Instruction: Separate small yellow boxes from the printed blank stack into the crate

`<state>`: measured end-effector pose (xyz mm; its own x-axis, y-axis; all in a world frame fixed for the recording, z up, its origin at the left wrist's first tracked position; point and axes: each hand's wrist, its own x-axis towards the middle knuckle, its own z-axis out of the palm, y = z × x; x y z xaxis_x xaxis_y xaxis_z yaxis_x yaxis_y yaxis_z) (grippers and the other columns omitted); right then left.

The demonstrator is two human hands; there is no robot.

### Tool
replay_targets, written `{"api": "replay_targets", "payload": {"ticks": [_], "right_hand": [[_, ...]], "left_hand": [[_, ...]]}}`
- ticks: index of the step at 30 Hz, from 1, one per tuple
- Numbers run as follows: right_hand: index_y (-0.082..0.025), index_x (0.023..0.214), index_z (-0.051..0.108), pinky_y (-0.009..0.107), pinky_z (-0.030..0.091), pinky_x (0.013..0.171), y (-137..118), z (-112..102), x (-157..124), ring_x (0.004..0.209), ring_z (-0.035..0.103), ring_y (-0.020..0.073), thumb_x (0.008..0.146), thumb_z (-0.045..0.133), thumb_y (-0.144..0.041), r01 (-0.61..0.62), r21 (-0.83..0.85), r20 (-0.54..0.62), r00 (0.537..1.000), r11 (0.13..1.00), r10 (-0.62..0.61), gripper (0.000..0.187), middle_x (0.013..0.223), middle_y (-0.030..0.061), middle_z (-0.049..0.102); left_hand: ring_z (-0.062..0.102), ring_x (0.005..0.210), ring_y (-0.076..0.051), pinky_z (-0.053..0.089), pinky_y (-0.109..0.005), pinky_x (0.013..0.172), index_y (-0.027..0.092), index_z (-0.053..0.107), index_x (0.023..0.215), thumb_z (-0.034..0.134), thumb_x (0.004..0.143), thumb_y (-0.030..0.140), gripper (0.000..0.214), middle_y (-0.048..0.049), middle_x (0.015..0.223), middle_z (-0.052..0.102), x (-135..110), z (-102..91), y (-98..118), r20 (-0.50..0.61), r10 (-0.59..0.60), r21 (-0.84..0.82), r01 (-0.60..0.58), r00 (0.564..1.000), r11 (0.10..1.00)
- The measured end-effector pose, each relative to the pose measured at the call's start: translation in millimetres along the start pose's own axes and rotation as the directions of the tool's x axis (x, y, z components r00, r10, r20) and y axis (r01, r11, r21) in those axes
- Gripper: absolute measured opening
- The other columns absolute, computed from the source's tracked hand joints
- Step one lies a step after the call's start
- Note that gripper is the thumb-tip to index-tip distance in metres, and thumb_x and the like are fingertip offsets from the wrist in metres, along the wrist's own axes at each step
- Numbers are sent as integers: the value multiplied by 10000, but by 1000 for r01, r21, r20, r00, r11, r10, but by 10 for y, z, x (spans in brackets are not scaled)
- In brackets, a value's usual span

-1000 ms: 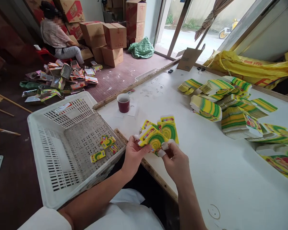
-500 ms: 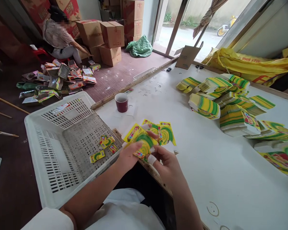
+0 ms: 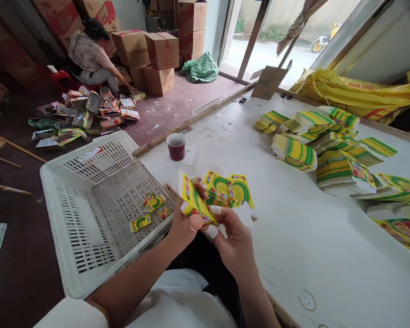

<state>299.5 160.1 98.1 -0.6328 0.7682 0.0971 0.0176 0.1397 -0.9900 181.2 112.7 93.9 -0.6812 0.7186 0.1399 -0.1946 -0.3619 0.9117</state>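
Both hands grip one yellow-green printed carton blank [image 3: 193, 202], partly folded, just above the near table edge. My left hand [image 3: 182, 225] pinches its lower left side. My right hand [image 3: 230, 232], with white tape on the fingertips, holds its right side. A few flat blanks [image 3: 230, 189] lie on the white table [image 3: 294, 246] right behind the hands. To my left a white perforated basket [image 3: 89, 205] has several small folded cartons [image 3: 150, 209] on its bottom.
Stacks of flat yellow-green blanks [image 3: 331, 146] cover the table's right side. A dark red cup [image 3: 176, 146] stands near the table's left edge. Yellow bags [image 3: 355, 93] lie at the back. A seated person [image 3: 92, 59] works on the floor among packets and cardboard boxes [image 3: 160, 50].
The blank lay flat and fanned in my hands before; now it is turned up and folded narrower, and both hands have drawn slightly toward me.
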Motion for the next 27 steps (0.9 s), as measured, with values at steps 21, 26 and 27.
{"api": "replay_targets", "payload": {"ticks": [21, 26, 27], "right_hand": [[-275, 977, 671, 397, 202, 1205, -208, -267, 102, 1179, 543, 180, 856, 595, -9, 642, -560, 138, 695, 524, -705, 302, 1080, -23, 709], [-341, 1496, 343, 498, 373, 1137, -90, -162, 16, 1420, 369, 289, 868, 682, -322, 260, 7, -262, 932, 966, -249, 713, 1541, 63, 383], [-330, 1501, 347, 509, 416, 1105, -86, -148, 12, 1403, 402, 303, 896, 644, -369, 132, 185, -191, 977, 974, -97, 675, 1538, 73, 398]], "left_hand": [[639, 1118, -329, 524, -460, 954, 211, 467, 1348, 829, 644, 478, 835, -123, 1228, 650, 92, -336, 756, 427, -349, 842, -226, 834, 490], [659, 1019, -288, 545, -414, 858, 214, 390, 1313, 725, 736, 341, 679, -94, 1136, 655, -66, -159, 404, 391, -288, 861, -237, 874, 450], [660, 1013, -291, 545, -418, 850, 220, 371, 1321, 725, 739, 343, 692, -94, 1139, 649, -84, -151, 374, 402, -273, 857, -253, 874, 449]]}}
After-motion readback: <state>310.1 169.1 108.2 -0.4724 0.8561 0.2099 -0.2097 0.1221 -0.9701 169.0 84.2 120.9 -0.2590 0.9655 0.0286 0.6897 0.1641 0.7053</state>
